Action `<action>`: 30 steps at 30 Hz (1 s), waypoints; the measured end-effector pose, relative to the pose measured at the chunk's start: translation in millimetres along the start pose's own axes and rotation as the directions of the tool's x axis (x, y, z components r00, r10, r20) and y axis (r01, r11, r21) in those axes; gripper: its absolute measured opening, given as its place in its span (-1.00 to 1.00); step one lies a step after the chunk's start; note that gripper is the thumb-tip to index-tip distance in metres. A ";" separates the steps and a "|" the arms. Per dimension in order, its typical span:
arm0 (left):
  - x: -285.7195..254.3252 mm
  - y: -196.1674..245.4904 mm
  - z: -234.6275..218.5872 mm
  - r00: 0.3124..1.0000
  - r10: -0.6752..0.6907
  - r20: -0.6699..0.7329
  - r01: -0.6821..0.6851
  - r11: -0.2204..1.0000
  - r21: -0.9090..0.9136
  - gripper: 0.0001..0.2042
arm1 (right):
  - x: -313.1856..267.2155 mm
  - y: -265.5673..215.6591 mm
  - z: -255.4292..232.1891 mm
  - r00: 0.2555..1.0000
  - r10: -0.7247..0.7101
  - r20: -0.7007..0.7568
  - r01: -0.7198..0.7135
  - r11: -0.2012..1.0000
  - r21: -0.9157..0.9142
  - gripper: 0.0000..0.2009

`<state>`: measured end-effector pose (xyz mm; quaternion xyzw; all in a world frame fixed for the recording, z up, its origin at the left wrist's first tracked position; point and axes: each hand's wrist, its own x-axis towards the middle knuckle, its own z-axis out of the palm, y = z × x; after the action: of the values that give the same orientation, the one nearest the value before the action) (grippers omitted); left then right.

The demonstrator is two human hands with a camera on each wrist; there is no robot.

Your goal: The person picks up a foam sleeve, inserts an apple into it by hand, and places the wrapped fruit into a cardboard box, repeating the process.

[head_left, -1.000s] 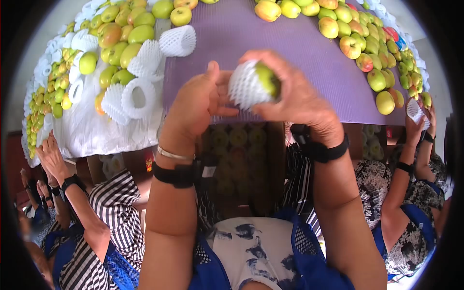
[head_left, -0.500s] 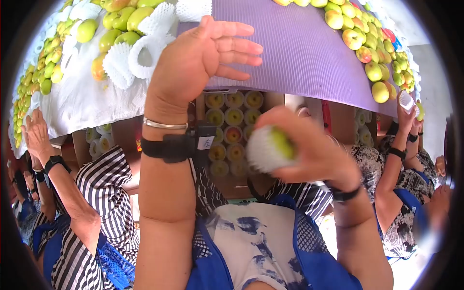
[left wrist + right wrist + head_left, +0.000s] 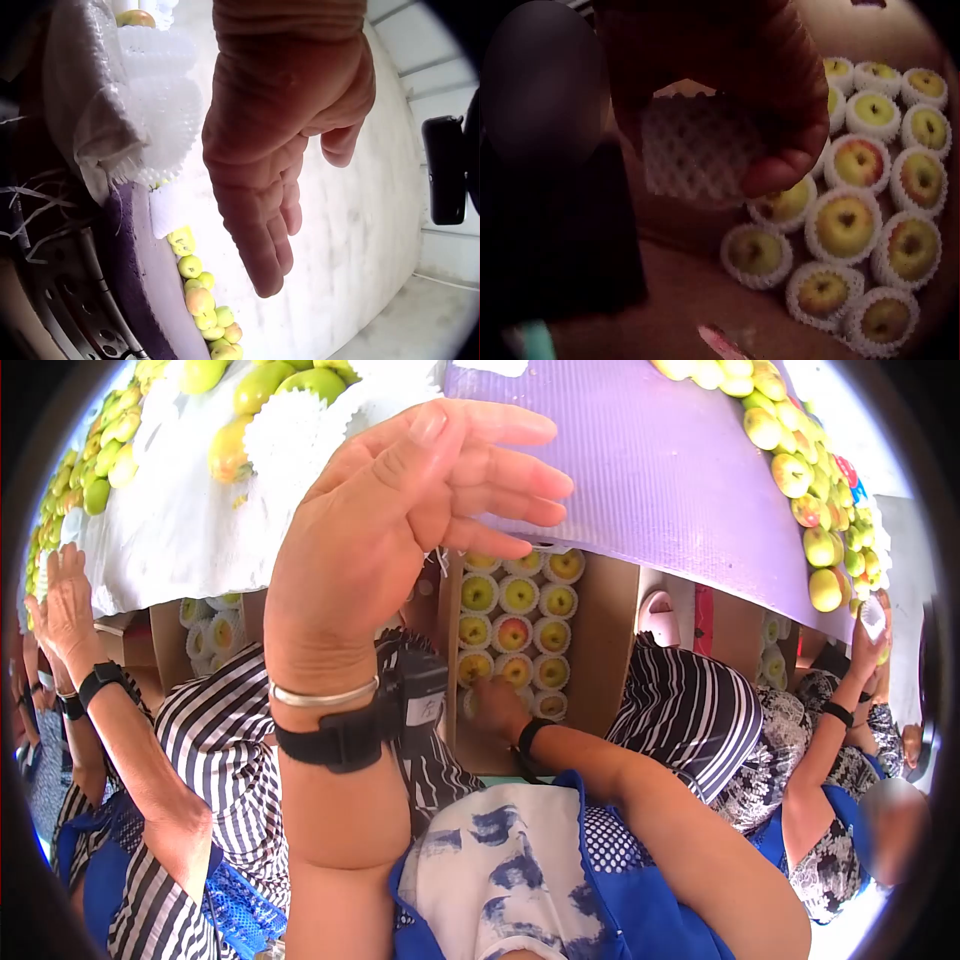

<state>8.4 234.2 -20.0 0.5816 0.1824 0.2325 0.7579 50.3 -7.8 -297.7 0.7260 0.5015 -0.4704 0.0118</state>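
In the right wrist view the right hand grips a fruit in a white foam net, above a cardboard box with rows of netted apples. The head view has the right hand low in that box, at its near left part; the held fruit is hidden there. Raised near the table edge, the left hand holds nothing, its fingers extended and slightly bent. In the left wrist view the left hand is near white foam nets.
A purple ridged sheet covers the table, with apples along its right side. White cloth and more apples lie at the left. Other people's arms are on both sides; a pink slipper stands beyond the box.
My right hand has carried the netted fruit from above the table down into the box. The left hand has parted from the fruit and stays raised, its fingers extended.
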 end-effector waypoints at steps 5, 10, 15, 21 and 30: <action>-7.6 -5.2 -5.2 0.999 -0.019 0.026 0.018 0.999 0.041 -0.27 | 3.7 -16.1 23.8 0.990 0.134 -0.054 -0.133 0.991 0.026 -0.35; -14.8 -4.6 -8.6 0.999 -0.033 0.005 0.033 0.999 0.043 -0.26 | 8.2 3.3 50.3 0.994 -0.005 -0.110 0.022 0.987 0.158 -0.30; -14.7 -6.0 -13.9 1.000 -0.027 0.009 0.027 0.999 0.026 -0.25 | 16.7 24.0 59.0 0.993 -0.027 -0.112 0.056 0.962 0.267 -0.34; -11.7 -7.4 -7.5 0.999 -0.049 -0.011 0.049 0.998 0.027 -0.26 | 15.8 14.7 53.5 0.999 -0.028 -0.035 0.035 0.981 0.193 -0.47; -7.4 -10.0 0.8 0.995 -0.080 -0.057 0.085 0.993 0.080 -0.31 | 18.4 19.3 35.9 0.997 0.024 -0.079 0.000 0.959 0.284 -0.46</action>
<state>4.1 227.3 -29.4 0.5979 0.2360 0.2088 0.7371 41.4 -21.7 -339.3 0.7419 0.4245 -0.5072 -0.1101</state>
